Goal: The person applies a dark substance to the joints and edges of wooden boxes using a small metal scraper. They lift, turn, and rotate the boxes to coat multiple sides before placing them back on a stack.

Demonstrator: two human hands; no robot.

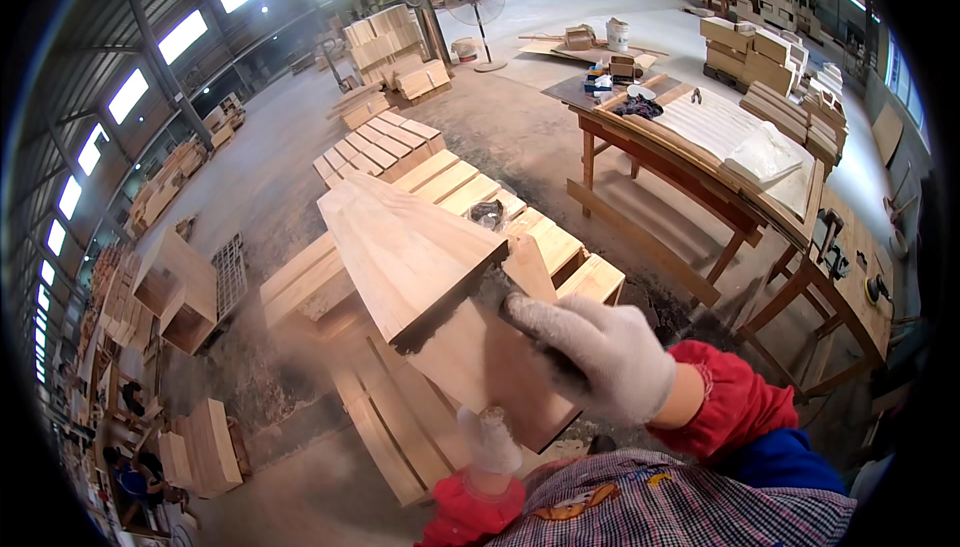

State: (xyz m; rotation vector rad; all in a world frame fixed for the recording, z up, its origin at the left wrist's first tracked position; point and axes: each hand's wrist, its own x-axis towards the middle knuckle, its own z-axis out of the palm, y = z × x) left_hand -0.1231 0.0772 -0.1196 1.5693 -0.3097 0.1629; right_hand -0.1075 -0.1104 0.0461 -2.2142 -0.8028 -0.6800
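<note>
A pale, box-like wooden piece (pixel 410 247) lies slanted in front of me, with a dark band across its middle. My right hand (pixel 610 357), in a whitish work glove, is closed around a dark block (pixel 545 342) that meets the wood near that band. Its exact kind is hard to make out. Lower down, my left hand (pixel 490 444), also gloved, grips the near part of the wooden piece. The thumb shows against the wood, and the other fingers are hidden. Beneath lie slatted wooden boards (pixel 385 417).
Stacked planks (pixel 470 187) stretch beyond the piece, with a small clear wrapped item (pixel 487 213) on them. At right stands a wooden worktable (pixel 690 147); a side bench (pixel 850 297) holds tools. An open wooden box (pixel 178 287) stands at left, a standing fan (pixel 482 37) farther back.
</note>
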